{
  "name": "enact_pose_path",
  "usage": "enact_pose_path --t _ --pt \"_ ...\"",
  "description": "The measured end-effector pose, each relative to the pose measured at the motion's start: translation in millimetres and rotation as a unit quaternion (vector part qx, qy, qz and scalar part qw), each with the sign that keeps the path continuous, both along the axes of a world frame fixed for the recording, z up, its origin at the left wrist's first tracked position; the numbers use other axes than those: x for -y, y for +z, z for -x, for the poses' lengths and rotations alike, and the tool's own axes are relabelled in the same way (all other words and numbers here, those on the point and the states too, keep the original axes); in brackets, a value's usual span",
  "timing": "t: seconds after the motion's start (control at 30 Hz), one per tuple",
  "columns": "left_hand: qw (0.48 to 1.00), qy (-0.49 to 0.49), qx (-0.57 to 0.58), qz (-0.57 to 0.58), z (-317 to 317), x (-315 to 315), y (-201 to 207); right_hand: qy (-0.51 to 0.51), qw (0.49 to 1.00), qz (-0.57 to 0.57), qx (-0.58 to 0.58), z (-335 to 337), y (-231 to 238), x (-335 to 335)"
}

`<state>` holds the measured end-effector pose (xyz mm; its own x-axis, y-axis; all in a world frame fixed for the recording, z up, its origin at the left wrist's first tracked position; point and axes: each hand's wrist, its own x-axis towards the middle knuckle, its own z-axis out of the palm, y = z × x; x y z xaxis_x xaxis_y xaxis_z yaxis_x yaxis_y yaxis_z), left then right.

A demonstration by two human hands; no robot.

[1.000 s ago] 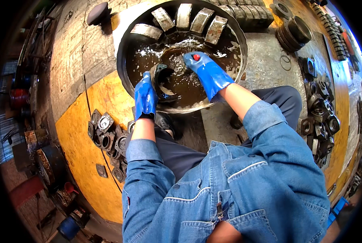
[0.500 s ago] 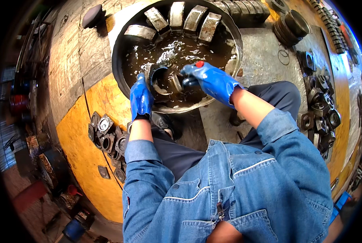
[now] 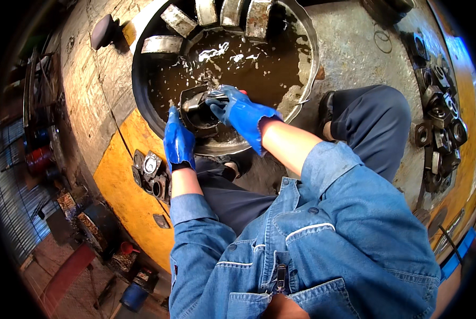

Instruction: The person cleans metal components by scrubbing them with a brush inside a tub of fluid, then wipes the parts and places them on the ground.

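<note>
Left hand's (image 3: 179, 141) fingers, seemingly together, brace a hollow metal part (image 3: 198, 114) just right of them in a basin (image 3: 140, 85), apparently for steadiness; right hand's (image 3: 240, 116) fingers curl, hold unclear.

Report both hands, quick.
Left hand: against the metal part; whether closed cannot be told.
Right hand: closed around something mostly hidden; cannot tell what.

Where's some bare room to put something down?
On the grey floor between the round basin and two thin rings, and on the yellow board left of the flanged metal parts. The basin is crowded: five metal blocks line its far side, the left hand and right hand its near side.
</note>
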<state>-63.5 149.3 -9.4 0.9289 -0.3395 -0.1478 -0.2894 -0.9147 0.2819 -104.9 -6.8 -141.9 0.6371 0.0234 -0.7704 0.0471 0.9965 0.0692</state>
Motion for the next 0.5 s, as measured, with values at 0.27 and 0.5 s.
enact_pose_path --t 0.27,0.5 --pt "0.999 0.009 -0.019 -0.042 6.6 18.0 19.9 0.401 0.576 0.599 0.385 -36.0 34.5 78.2" --pt "0.998 -0.024 0.044 -0.036 7.2 -2.6 8.4 0.443 0.086 0.809 0.378 -31.4 158.1 75.8"
